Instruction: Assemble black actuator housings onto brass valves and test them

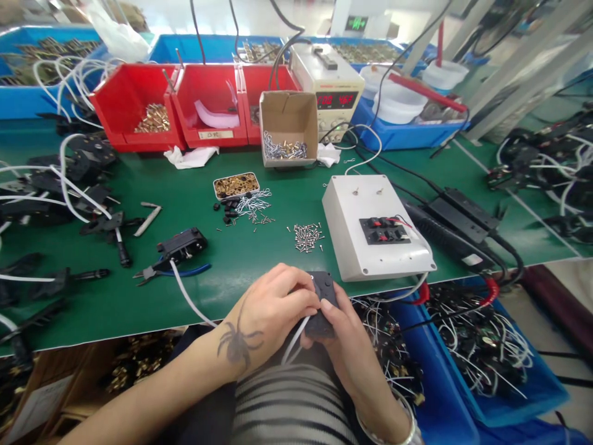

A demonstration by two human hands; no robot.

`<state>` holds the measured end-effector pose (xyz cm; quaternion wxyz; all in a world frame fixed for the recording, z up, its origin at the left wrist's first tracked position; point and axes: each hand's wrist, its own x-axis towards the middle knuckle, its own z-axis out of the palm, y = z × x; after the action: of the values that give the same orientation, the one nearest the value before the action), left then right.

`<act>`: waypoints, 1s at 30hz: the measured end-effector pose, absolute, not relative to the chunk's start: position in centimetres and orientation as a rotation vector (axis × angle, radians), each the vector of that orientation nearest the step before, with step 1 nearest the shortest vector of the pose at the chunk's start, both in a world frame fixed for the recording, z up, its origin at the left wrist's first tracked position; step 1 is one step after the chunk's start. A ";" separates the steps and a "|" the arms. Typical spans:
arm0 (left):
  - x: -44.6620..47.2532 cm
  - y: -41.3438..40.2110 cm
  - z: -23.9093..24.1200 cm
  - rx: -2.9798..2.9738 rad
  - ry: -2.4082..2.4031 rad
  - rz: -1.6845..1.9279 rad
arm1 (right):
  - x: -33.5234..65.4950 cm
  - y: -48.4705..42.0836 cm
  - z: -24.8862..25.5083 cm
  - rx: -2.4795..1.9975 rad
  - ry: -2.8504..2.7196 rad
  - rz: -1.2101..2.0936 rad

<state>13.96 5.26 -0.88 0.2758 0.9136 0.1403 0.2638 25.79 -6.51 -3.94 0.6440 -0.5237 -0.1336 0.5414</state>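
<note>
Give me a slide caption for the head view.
A black wired part gripped by left hand and right hand at green bench edge, screws and white box beyond.

Left hand (273, 309): back turned up, fingers (308, 298) curled rightward and closed in a grasp, meeting the right hand (345, 337). Left forearm (152, 389) bare, entering from the lower left; spider tattoo (238, 343) at the wrist. Right hand: closed in a grasp, thumb (330, 307) on top, pressed against the left fingertips. Right forearm (375, 402) enters from below. Both hands held low, close to the body.
</note>
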 end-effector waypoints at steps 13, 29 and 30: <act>13.7 8.4 -0.7 2.592 0.260 0.642 | 25.9 -7.0 -4.9 -1.132 -0.286 1.260; 17.1 17.3 -5.3 2.911 1.109 0.445 | 26.3 -7.2 -4.5 -1.166 -0.278 1.269; 16.8 16.6 -4.8 2.863 1.105 0.506 | 26.3 -7.2 -4.3 -1.165 -0.273 1.263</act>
<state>16.75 16.55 -4.80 0.0155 0.9204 0.3553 0.1626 26.27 -7.18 -4.32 0.6450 -0.5117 -0.1198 0.5547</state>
